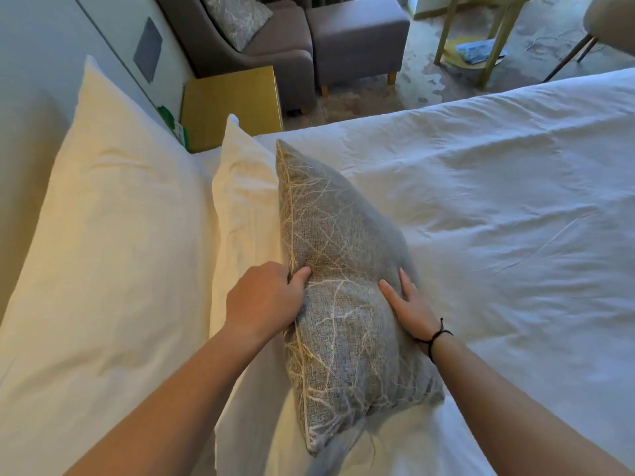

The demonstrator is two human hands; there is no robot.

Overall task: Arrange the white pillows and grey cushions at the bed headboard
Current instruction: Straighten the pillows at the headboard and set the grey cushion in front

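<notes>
A grey cushion [343,269] with a pale branch pattern stands on edge on the bed, leaning against a white pillow [244,214]. A larger white pillow [113,242] stands behind that one against the headboard [20,108] at the left. My left hand [264,300] grips the cushion's top seam, thumb on the front face and fingers behind. My right hand [409,304], with a dark cord at the wrist, rests flat on the cushion's front face with straight fingers.
A white duvet [498,207] covers the bed to the right. Past the pillows stands a yellow bedside table [233,104]. Beyond it are a grey armchair [275,56] holding a second patterned cushion [237,15], a footstool [357,32] and a wooden side table [481,39].
</notes>
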